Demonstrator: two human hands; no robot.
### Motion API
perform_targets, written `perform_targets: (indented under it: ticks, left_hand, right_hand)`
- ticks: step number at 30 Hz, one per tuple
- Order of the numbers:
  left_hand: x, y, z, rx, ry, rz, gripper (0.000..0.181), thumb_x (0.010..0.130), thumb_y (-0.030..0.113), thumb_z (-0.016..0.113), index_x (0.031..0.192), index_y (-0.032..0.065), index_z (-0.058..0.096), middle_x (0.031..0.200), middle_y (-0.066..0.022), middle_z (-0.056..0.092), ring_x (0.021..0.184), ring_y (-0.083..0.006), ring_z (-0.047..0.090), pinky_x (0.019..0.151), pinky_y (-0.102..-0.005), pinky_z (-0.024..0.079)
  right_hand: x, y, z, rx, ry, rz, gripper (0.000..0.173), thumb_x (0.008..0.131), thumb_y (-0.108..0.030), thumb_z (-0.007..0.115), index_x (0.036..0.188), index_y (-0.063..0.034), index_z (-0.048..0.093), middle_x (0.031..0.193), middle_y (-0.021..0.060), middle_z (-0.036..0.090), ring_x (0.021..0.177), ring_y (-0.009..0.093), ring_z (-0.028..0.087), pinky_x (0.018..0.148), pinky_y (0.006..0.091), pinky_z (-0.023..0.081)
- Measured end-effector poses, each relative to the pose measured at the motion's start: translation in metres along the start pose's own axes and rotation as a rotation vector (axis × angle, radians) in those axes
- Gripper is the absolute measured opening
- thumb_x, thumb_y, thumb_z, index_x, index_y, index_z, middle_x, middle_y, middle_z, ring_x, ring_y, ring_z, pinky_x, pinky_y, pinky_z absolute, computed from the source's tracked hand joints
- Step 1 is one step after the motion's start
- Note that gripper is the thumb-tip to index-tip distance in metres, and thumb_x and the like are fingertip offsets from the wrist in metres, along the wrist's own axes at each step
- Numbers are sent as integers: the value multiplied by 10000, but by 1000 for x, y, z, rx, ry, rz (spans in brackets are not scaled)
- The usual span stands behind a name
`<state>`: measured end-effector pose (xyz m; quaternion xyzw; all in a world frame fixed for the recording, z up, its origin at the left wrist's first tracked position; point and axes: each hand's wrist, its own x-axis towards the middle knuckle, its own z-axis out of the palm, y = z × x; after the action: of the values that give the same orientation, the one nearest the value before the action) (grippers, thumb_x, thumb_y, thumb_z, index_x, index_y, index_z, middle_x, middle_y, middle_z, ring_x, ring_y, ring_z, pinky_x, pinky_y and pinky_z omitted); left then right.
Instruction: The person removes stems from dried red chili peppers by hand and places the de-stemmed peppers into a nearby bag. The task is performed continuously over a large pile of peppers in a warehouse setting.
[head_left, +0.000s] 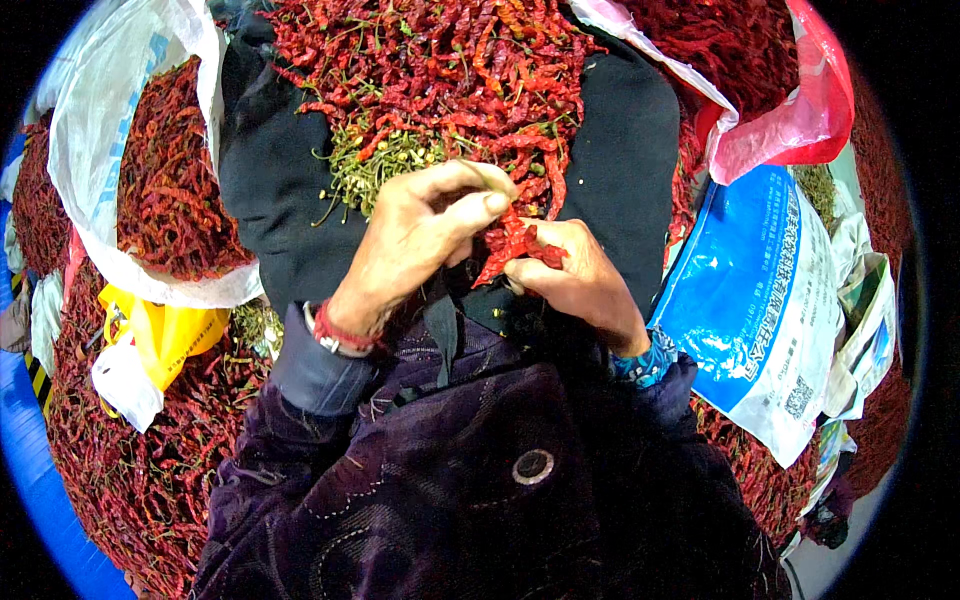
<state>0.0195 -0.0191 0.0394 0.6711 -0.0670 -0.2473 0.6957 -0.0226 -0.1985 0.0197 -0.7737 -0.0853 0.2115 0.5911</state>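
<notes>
Over my lap, my left hand (424, 236) pinches thumb against forefinger, right at the upper end of some wrinkled dried red chillies (510, 244). What exactly lies between those fingertips is partly hidden by the thumb. From the other side, my right hand (581, 274) grips the same chillies between thumb and curled fingers. A small heap of greenish-yellow chilli stems (367, 169) lies just beyond my left hand. Past both hands spreads a large pile of dried red chillies (450, 67), resting on black cloth (626, 142).
An open white woven sack (82, 165) of chillies stands at left, above a yellow plastic bag (169, 337). To the right are a red-and-white sack (817, 112) with chillies and a blue-and-white printed sack (750, 300). Loose chillies (142, 480) cover the ground around me.
</notes>
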Motion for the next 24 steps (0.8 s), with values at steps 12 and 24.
perform_targets:
  ticks: [12, 24]
  left_hand:
    - [-9, -10, -6, -499, 354, 331, 111, 855, 32, 553, 962, 0, 554, 793, -112, 621, 616, -144, 599, 548, -253, 503]
    - [-24, -26, 16, -493, -11, 99, 163, 857, 75, 586, 1002, 5, 558, 779, -40, 606, 603, -95, 564, 524, -202, 450]
  right_hand:
    - [10, 8, 13, 1209, -80, -29, 478, 829, -189, 493, 1250, 15, 393, 799, 159, 566, 563, 171, 492, 463, 262, 397]
    - [0, 4, 15, 1110, 360, 4, 189, 846, -175, 501, 854, -1, 571, 622, 85, 586, 427, 80, 424, 382, 224, 346]
